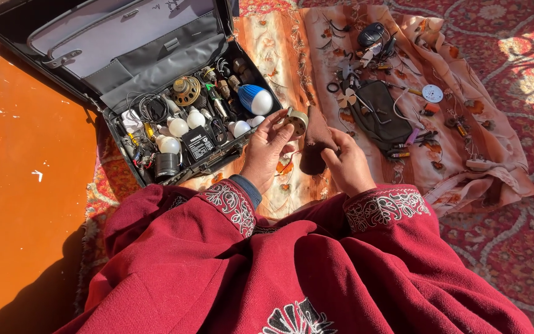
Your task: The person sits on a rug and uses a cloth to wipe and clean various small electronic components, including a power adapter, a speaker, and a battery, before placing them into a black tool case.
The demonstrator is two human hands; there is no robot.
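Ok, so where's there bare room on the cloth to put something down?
The striped cloth is bare between the open case and the black pouch, beyond the hands. The left hand holds a small round part; the right hand holds a brown piece. The case and the area around the pouch are crowded.

Black rectangular battery block, white printed label on top face: inside open briefcase, near front edge, among white bulbs. No screens, signs.
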